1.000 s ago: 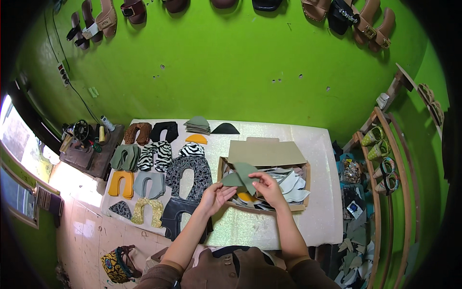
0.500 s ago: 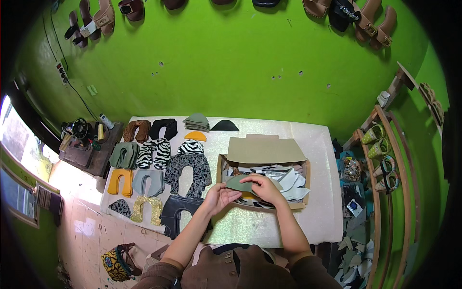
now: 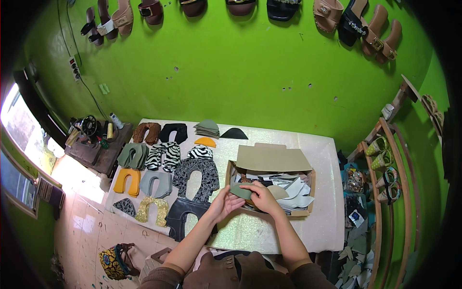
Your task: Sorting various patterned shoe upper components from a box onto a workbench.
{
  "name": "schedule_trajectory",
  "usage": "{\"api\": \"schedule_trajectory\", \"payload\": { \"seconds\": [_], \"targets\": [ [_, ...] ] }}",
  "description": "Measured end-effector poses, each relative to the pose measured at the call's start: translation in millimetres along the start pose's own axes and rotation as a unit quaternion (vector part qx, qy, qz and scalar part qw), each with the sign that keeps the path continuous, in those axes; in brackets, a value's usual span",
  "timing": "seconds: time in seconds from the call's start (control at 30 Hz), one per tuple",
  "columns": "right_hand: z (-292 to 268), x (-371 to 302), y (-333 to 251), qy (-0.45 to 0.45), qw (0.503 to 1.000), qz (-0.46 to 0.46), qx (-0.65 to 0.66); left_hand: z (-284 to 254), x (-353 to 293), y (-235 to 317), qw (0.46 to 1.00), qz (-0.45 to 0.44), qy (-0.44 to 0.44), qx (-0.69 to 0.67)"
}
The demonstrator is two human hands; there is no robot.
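Note:
A curved olive-green piece of leather-like material [image 3: 240, 191] is held between my two hands over the near left part of an open cardboard box [image 3: 308, 206]. My left hand [image 3: 225, 204], palm turned up, grips its left end between thumb and fingers. My right hand [image 3: 264, 198] is closed on its right side, the fingers bent over its top and hiding part of it. Under and behind the hands the box holds a jumble of cut scraps [image 3: 296, 188], white, grey, beige and leopard-patterned. Its cardboard flap [image 3: 273, 158] stands raised at the back.
Left on the table [image 3: 325, 185] lie U-shaped cut pieces: zebra [image 3: 163, 156], yellow [image 3: 126, 181], glittery gold [image 3: 152, 210] and others. Behind are a green half-moon stack [image 3: 207, 128] and a black half-moon [image 3: 234, 133]. A sewing machine [image 3: 89, 127] stands far left, a wooden shoe rack [image 3: 385, 168] right.
The whole view has shifted, showing more of the wall shoes. The green piece has tilted and looks shorter between my hands; both hands keep hold of it.

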State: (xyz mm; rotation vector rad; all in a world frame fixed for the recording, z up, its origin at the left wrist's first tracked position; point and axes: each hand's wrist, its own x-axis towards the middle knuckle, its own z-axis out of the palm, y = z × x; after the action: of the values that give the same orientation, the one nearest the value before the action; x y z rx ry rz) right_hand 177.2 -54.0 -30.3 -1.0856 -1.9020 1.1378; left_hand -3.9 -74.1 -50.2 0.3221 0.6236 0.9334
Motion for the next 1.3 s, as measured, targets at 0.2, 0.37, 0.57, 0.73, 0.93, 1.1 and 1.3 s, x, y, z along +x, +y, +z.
{"api": "schedule_trajectory", "payload": {
  "seconds": [0.2, 0.37, 0.57, 0.73, 0.93, 1.1, 1.3],
  "targets": [
    [25, 3, 1, 0.048, 0.996, -0.053, -0.059, -7, -14, 6, 0.990, 0.049, 0.054, 0.123],
    [39, 14, 5, -0.039, 0.944, 0.081, 0.318, -14, -30, 25, 0.989, 0.073, 0.073, 0.109],
    [58, 47, 8, -0.003, 0.949, 0.138, 0.283, -31, -28, 59, 0.966, 0.107, 0.157, 0.178],
    [73, 82, 0, 0.055, 0.965, 0.144, 0.211, -54, -18, 92, 0.937, 0.155, 0.166, 0.267],
    [100, 161, 10, 0.191, 0.970, 0.112, 0.101, -88, 29, 154, 0.867, 0.219, 0.170, 0.414],
    [116, 247, 19, 0.349, 0.928, 0.127, 0.033, -99, 85, 206, 0.821, 0.281, 0.181, 0.462],
    [131, 286, 44, 0.378, 0.912, 0.162, -0.006, -138, 123, 238, 0.718, 0.304, 0.232, 0.581]
  ]
}}
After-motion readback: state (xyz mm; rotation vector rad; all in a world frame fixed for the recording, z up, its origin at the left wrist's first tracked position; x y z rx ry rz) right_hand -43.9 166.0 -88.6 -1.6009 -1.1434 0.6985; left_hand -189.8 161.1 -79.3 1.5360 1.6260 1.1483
